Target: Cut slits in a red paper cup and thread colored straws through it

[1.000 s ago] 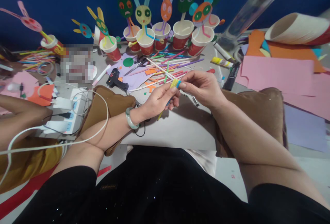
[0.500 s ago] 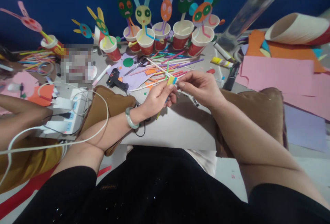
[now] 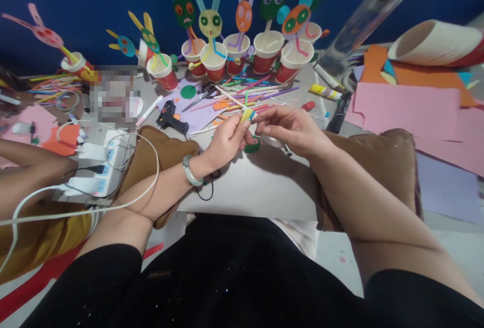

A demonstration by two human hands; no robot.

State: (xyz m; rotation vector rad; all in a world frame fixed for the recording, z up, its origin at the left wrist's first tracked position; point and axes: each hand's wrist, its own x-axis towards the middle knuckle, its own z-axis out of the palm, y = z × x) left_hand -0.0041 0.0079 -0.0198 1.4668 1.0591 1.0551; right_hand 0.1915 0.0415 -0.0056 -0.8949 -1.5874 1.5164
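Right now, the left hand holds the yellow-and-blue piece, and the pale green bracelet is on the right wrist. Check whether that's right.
Not quite: the head view shows the pale green bracelet on the wrist of the left hand, not the right. That hand does hold the yellow-and-blue piece.

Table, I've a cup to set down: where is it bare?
The near strip, between left cushion and right cushion, is bare but for a black cable at left. Crowded past left hand and right hand: sticks, glue gun, cups.
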